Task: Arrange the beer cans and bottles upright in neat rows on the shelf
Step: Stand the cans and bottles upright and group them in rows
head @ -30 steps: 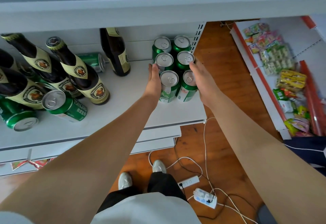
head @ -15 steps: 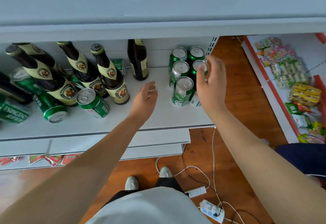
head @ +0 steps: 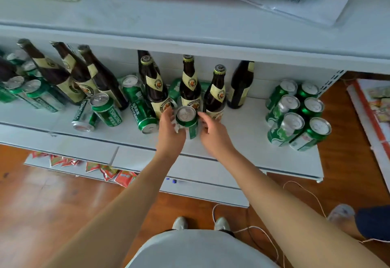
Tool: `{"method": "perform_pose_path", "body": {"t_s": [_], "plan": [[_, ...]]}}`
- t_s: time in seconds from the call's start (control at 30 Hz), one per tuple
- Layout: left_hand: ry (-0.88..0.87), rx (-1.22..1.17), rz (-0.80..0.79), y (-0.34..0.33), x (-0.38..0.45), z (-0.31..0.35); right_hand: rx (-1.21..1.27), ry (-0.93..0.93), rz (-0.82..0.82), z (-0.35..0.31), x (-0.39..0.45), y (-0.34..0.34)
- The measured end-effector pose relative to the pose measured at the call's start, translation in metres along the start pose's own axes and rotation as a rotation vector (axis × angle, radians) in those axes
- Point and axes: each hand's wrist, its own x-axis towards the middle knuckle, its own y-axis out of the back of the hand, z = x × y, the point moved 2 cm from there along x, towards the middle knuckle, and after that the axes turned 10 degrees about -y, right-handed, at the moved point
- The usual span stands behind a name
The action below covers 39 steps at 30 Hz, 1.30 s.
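Where the white shelf [head: 249, 132] runs out to the left of the hands, three brown bottles [head: 63, 73] stand leaning in a group, necks tilted up and to the left, with a cluster of green cans [head: 31, 92] beside them; the exact can count there cannot be told. Nearer the left hand, three more cans show in front: one upright can [head: 106, 109], one toppled can [head: 83, 118] lying with its long axis toward the shelf's front edge, and one tipped can [head: 143, 115] whose base faces the viewer. Behind it another upright can [head: 132, 87] stands.

Directly beyond the hands, three bottles [head: 191, 86] stand upright in a row, long axes vertical, caps up; a fourth dark bottle neck shows behind the leftmost one. A green can lies on its side behind them.

The left hand [head: 169, 128] and right hand [head: 213, 132] flank the centre can [head: 187, 121], which stands upright, lid up. The left hand's fingers curl against its left side; the right hand's fingers are spread just beside its right side, and contact there cannot be confirmed.

To the right of the right hand, one lone bottle [head: 240, 86] stands upright at the back. Further right, six cans [head: 295, 113] stand in two columns of three, lids up.
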Motion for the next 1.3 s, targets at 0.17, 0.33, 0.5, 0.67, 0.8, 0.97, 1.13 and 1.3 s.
{"method": "perform_pose_path", "body": {"t_s": [0.17, 0.33, 0.5, 0.67, 0.8, 0.97, 1.13, 1.3], "plan": [[-0.035, 0.174, -0.201, 0.004, 0.018, -0.025, 0.101, -0.2, -0.142, -0.003, 0.011, -0.011], [-0.061, 0.127, -0.28, 0.008, 0.01, -0.03, 0.048, -0.086, -0.056, 0.001, 0.007, -0.01], [-0.1, 0.021, -0.377, 0.0, 0.0, -0.032, -0.09, -0.015, 0.124, 0.011, -0.004, 0.002], [-0.165, 0.063, -0.518, -0.029, -0.009, -0.02, -0.142, -0.081, 0.205, 0.032, -0.027, 0.03], [-0.215, 0.147, -0.655, -0.064, -0.022, -0.01, -0.142, -0.185, 0.309, 0.05, -0.045, 0.057], [-0.226, 0.127, -0.734, -0.108, -0.027, 0.012, -0.055, -0.275, 0.386, 0.065, -0.057, 0.08], [-0.247, 0.295, -0.652, -0.142, -0.012, 0.028, -0.115, -0.242, 0.386, 0.074, -0.061, 0.113], [-0.264, 0.275, -0.608, -0.158, -0.002, 0.036, -0.665, -0.027, 0.697, 0.072, -0.058, 0.17]]}}
